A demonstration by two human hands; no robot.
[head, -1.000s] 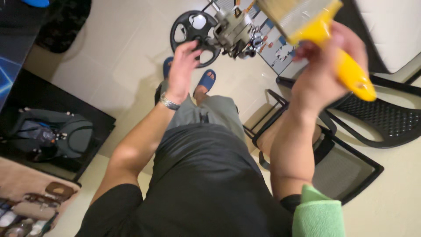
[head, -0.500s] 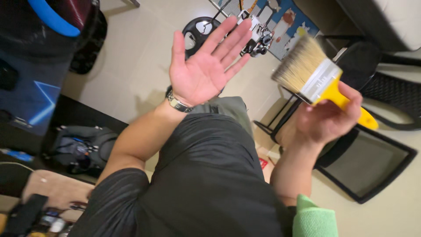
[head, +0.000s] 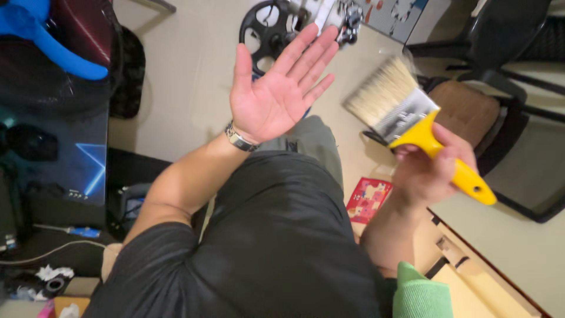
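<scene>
Head view, looking down past a black shirt (head: 276, 235) at both hands.

Wide flat paintbrush with yellow plastic handle, metal ferrule and pale bristles (head: 412, 121): lying to the right of the left hand (head: 273, 97), apart from it; long axis running diagonally, bristles pointing up-left toward that palm, handle end down-right.

Right hand (head: 432, 171): clenching around the yellow handle, nearer the brush.

Left hand: spreading flat, palm up, fingers splayed, holding nothing; metal wristwatch (head: 238, 138) sitting at the wrist.
</scene>
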